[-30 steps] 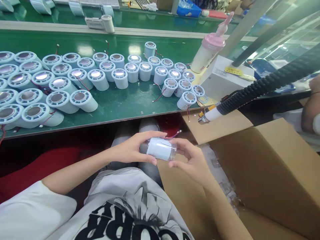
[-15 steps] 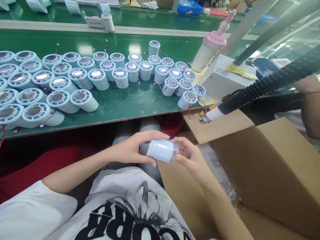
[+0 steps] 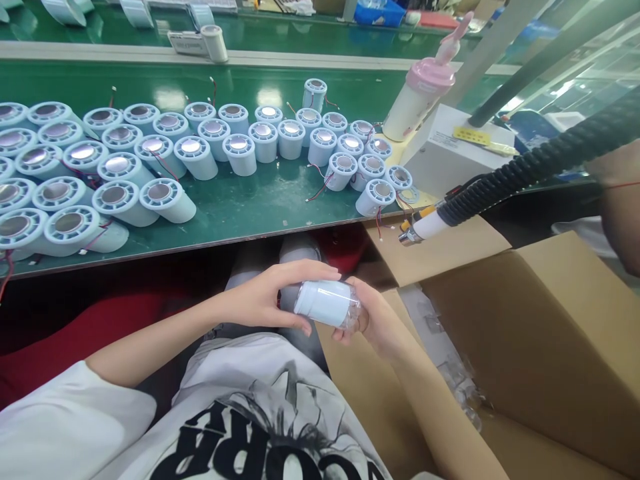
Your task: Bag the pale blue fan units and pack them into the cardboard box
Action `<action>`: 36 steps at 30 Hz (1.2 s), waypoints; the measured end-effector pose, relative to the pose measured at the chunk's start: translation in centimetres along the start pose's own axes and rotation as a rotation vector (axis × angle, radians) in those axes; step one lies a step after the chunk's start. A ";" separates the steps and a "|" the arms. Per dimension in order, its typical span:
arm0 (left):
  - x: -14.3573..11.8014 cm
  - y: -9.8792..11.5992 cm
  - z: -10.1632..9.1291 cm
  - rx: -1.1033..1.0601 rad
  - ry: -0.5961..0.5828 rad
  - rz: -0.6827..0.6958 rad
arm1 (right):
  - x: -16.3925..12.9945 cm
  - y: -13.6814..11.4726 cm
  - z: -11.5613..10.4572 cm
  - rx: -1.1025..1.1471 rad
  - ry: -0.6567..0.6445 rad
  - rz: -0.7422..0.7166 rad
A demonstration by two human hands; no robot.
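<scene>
Between my two hands, above my lap, a pale blue cylinder in a clear plastic wrap point(image 3: 325, 303) lies on its side. My left hand point(image 3: 273, 293) grips its left end, thumb below and fingers above. At the other end, my right hand point(image 3: 373, 313) is closed round the loose, crinkled clear wrap; part of its fingers is hidden behind the cylinder. Ahead on the green bench point(image 3: 240, 213), several light blue cylindrical housings point(image 3: 167, 199) with slotted round tops stand in rows, some with thin red and black wires.
An open cardboard box point(image 3: 520, 353) with clear plastic pieces point(image 3: 457, 380) stands at my right. A black corrugated hose point(image 3: 530, 170) with a metal nozzle reaches in above it. Behind are a grey-white box point(image 3: 450, 150) and a pink-topped bottle point(image 3: 420, 93). Another person's arm point(image 3: 620, 200) shows at far right.
My right hand has turned over and closed round the wrap at the cylinder's right end, where its fingers were more open before. My left hand has stayed nearly still.
</scene>
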State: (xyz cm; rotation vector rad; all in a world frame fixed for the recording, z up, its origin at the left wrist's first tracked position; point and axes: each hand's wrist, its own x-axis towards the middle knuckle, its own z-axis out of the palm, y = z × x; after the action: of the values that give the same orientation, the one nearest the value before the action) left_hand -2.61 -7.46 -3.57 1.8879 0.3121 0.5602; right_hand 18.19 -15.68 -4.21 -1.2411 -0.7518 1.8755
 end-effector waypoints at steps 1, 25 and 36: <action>0.0 -0.1 0.0 0.001 0.000 0.014 | 0.0 0.0 0.1 0.020 -0.007 0.018; -0.4 1.0 0.3 -0.287 -0.042 -0.270 | -1.6 0.1 -0.7 -0.465 -0.019 -0.570; -0.5 -0.6 1.4 -0.681 -0.072 -0.533 | -1.3 1.0 -0.5 -0.346 0.034 -0.292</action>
State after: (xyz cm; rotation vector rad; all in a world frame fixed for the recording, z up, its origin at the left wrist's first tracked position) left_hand -2.27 -8.56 -4.60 1.0999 0.4849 0.1901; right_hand 18.66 -17.27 -4.55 -1.2859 -1.2072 1.5258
